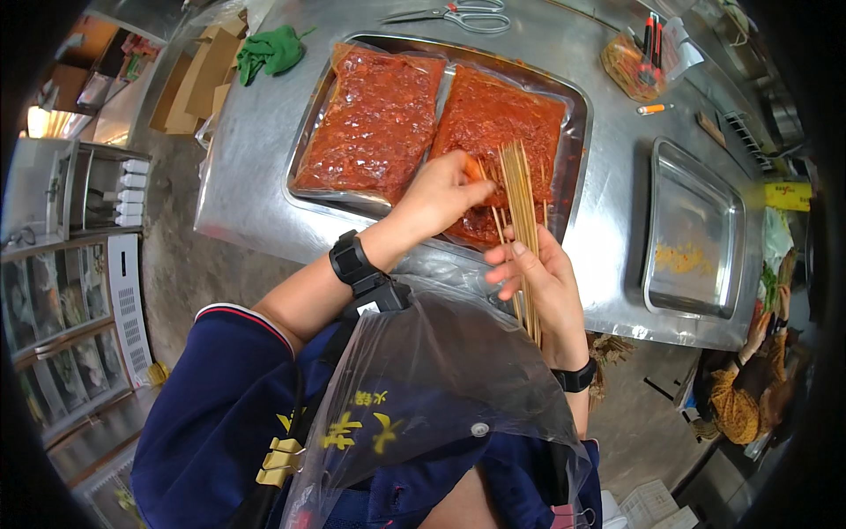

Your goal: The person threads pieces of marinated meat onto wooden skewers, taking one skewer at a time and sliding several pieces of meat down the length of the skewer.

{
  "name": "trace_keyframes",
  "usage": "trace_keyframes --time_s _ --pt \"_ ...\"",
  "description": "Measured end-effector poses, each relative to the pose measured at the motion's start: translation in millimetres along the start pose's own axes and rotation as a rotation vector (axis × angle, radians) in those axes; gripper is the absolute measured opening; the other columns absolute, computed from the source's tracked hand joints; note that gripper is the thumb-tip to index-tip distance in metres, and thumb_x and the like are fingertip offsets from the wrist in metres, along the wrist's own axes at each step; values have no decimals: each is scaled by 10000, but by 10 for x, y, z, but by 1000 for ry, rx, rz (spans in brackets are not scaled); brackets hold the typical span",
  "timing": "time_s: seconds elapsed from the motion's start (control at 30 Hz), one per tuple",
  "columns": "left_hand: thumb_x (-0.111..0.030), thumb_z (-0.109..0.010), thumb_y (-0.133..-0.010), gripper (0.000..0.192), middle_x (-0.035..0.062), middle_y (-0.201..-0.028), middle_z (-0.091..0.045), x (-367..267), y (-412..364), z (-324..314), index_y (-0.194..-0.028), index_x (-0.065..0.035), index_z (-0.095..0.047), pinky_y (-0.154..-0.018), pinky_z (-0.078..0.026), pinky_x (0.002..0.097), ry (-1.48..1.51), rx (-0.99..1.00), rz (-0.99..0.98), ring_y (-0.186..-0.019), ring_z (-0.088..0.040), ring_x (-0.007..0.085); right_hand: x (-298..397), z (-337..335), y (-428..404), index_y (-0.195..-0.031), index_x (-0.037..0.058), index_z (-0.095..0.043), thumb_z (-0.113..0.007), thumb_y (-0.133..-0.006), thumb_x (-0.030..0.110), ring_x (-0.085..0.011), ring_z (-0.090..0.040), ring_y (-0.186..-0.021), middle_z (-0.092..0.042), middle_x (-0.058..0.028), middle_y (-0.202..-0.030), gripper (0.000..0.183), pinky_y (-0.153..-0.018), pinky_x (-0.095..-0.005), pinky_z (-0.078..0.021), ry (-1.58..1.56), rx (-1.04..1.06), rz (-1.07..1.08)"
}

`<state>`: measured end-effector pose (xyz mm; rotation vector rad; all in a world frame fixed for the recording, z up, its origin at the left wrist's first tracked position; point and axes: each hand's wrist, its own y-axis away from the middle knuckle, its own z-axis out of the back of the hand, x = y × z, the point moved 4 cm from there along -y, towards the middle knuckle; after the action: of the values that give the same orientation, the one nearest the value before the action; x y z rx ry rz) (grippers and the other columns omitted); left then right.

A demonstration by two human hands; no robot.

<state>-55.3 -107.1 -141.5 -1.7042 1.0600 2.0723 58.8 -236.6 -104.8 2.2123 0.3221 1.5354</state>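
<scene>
In a deep metal tray (pixel 310 132) lie two clear plastic bags of red, saucy food, the left bag (pixel 377 119) and the right bag (pixel 505 116). My right hand (pixel 545 271) holds a bundle of thin wooden skewers (pixel 520 192), standing over the near part of the right bag. My left hand (pixel 449 192) is just left of the bundle, over the right bag, thumb and fingers pinched together; thin sticks show by its fingertips, but whether it grips one cannot be told. A few loose skewers (pixel 546 192) stand near the bundle; their lower ends are hard to make out.
Scissors (pixel 456 14) and a green cloth (pixel 271 53) lie on the steel table (pixel 251 159). At right are a plastic tub (pixel 631 66) holding markers, an orange pen (pixel 654 109) and a shallow metal tray (pixel 694 291) with yellowish bits. Another person (pixel 740 397) is beyond the table's right end.
</scene>
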Motion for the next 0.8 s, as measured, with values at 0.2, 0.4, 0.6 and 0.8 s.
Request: trace_keyframes --time_s 0.2,0.4,0.6,0.8 --pt "-113 -535 -811 192 161 -897 -565 -287 4 270 -970 -21 -589 -714 -454 375 -849 -412 -287 -810 -577 303 -84 141 -58 -1101 -9 -439 -439 -925 153 -135 -613 -700 -605 -115 -883 240 -536 -202 -477 -46 -88 38" --pt "-153 -589 -770 270 143 -888 -535 -319 -105 77 -1017 -45 -584 -760 -440 410 -1038 -287 -277 -931 -529 318 -79 182 -33 -1098 -15 -437 -446 -918 142 -131 -609 -693 -603 -115 -881 239 -533 -200 -473 -33 -78 21" --pt "-184 -647 -727 278 134 -877 -544 -337 -141 19 -952 -32 -590 -741 -446 414 -1101 -212 -245 -890 -547 317 -70 187 -45 -1097 -26 -436 -458 -912 142 -126 -607 -696 -598 -111 -875 251 -527 -195 -464 -31 -74 36" --pt "-182 -645 -725 224 132 -843 -545 -351 -144 22 -874 -21 -603 -723 -446 414 -1020 -260 -281 -866 -553 312 -53 166 -49 -1094 -26 -436 -463 -910 138 -123 -603 -695 -595 -111 -873 248 -530 -194 -464 -25 -77 25"
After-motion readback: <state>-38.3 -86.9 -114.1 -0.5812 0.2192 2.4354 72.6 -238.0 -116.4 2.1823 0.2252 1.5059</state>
